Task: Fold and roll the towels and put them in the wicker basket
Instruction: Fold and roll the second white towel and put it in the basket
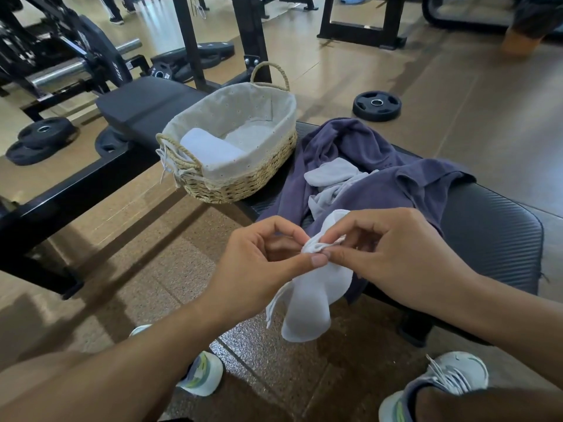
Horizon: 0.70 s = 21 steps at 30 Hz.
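— What do the hands hold?
— The left hand (262, 254) and right hand (393, 254) both pinch a corner of a white towel (307, 303) between thumb and curled fingers; it hangs off the bench's (493, 239) near edge.
— And beyond?
— A purple towel (380, 166) heaped mid-bench, then the wicker basket (243, 181) at the left edge, one rolled towel (210, 150) inside.
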Each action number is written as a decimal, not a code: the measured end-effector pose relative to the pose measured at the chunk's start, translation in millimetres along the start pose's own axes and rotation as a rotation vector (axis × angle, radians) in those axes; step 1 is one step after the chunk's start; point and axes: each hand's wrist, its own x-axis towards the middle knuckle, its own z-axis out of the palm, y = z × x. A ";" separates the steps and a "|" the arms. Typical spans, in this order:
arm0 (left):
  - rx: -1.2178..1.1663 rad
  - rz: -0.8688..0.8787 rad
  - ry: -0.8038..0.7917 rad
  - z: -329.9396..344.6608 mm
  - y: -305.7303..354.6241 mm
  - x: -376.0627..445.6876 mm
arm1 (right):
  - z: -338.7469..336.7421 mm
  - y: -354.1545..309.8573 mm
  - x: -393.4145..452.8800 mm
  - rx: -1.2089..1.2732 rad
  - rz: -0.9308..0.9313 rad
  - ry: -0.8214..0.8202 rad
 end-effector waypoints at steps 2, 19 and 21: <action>0.009 0.006 0.007 -0.5 -0.3 -0.1 | -1.9 -0.2 0.7 -0.029 -0.004 -0.002; -0.078 0.095 0.005 -24.6 11.1 4.1 | -38.8 27.3 21.1 -0.417 -0.103 -0.244; -0.033 0.100 0.035 -29.4 12.7 5.8 | -41.2 26.1 20.4 -0.350 -0.076 -0.235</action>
